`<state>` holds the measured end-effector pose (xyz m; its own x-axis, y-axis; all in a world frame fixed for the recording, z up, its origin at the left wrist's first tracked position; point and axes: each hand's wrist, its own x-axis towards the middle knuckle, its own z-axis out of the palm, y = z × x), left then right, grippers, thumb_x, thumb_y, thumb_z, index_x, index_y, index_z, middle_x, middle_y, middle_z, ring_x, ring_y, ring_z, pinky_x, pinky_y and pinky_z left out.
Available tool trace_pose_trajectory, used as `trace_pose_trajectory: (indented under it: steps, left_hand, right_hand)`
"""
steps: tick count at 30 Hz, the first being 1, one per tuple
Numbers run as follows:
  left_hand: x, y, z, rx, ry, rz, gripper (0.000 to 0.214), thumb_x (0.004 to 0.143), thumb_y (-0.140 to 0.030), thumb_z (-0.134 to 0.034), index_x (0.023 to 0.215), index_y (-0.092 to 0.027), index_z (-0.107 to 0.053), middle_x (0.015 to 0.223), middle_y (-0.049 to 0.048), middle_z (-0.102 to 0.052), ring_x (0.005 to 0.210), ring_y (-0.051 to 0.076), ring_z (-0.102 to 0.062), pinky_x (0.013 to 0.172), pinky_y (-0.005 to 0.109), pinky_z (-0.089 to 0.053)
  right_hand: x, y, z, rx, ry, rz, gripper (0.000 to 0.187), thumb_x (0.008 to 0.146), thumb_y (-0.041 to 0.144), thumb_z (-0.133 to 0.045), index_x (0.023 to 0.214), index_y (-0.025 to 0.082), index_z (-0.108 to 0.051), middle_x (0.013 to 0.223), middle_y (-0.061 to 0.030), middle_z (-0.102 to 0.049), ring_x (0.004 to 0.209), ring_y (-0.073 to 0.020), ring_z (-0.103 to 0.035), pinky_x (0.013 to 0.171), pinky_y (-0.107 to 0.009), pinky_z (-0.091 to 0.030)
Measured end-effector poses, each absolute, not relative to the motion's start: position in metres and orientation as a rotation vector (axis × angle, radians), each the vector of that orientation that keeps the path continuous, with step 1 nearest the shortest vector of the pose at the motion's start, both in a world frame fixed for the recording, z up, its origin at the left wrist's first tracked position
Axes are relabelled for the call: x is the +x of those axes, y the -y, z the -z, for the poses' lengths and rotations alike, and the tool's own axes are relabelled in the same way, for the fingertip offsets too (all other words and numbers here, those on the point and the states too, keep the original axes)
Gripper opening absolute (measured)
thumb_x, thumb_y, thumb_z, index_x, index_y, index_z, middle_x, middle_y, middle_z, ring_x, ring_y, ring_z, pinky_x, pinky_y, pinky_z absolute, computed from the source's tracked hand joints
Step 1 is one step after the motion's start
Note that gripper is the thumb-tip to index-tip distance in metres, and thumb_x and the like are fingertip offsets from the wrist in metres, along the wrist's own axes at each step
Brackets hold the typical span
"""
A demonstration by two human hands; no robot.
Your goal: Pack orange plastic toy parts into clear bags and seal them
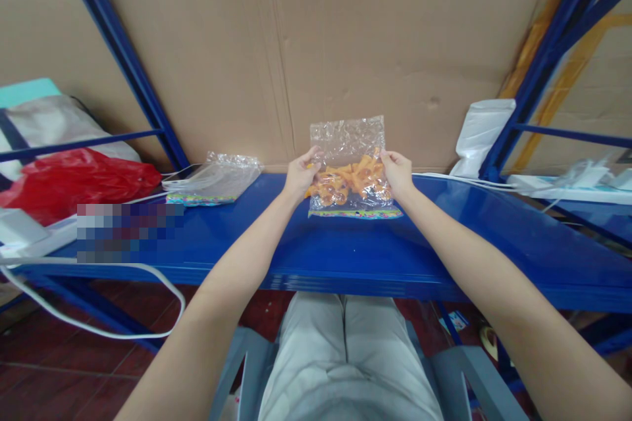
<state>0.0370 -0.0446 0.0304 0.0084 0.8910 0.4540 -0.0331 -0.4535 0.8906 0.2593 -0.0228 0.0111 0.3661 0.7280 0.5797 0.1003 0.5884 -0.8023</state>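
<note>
A clear plastic bag (347, 138) with a colourful printed strip along its lower edge is held up over the blue shelf. Orange pieces (350, 179) show in its lower half; their exact kind is hard to make out. My left hand (301, 174) is closed on the left side of the bag, where a bit of orange pokes out by the fingers. On the opposite side, my right hand (396, 171) pinches the bag's right edge. A stack of flat clear bags (222, 177) with the same printed edge lies to the left on the shelf.
Cardboard (419, 46) stands behind the blue shelf (355, 250). At left are a red plastic bag (83, 177), a white power strip (54, 237) and a looped white cable (180, 306). A white pouch (484, 135) leans by the right post; another power strip (573, 189) lies beyond.
</note>
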Motion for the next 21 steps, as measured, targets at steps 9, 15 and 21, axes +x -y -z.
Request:
trace_pose_trajectory:
  steps: [9,15,21]
  left_hand:
    - [0.037,0.041,-0.026,1.679,-0.847,-1.455,0.075,0.074,-0.004,-0.066,0.143,-0.024,-0.043,0.149,0.0136,-0.04,0.063,0.005,-0.062,0.058,0.019,-0.051]
    - [0.037,0.034,-0.021,1.693,-0.915,-1.571,0.076,0.075,-0.003,-0.061,0.144,-0.028,-0.041,0.15,0.0124,-0.039,0.053,0.003,-0.057,0.049,0.02,-0.051]
    - [0.029,0.023,-0.02,1.702,-1.033,-1.757,0.076,0.072,-0.002,-0.057,0.144,-0.021,-0.042,0.138,0.0118,-0.053,0.077,0.017,-0.07,0.06,0.024,-0.059]
  right_hand:
    - [0.264,0.022,-0.012,-0.928,1.106,-0.454,0.035,0.075,0.051,-0.061,0.067,0.017,-0.06,0.064,0.001,-0.06,0.063,-0.0136,-0.054,0.06,-0.026,-0.042]
    - [0.256,0.033,-0.016,-0.986,1.102,-0.541,0.031,0.078,0.047,-0.062,0.065,0.019,-0.058,0.053,0.004,-0.051,0.052,-0.0119,-0.049,0.051,-0.025,-0.039]
    - [0.244,0.05,-0.018,-1.118,1.185,-0.828,0.034,0.084,0.046,-0.058,0.062,0.022,-0.049,0.042,0.0056,-0.04,0.035,-0.0109,-0.035,0.04,-0.027,-0.031]
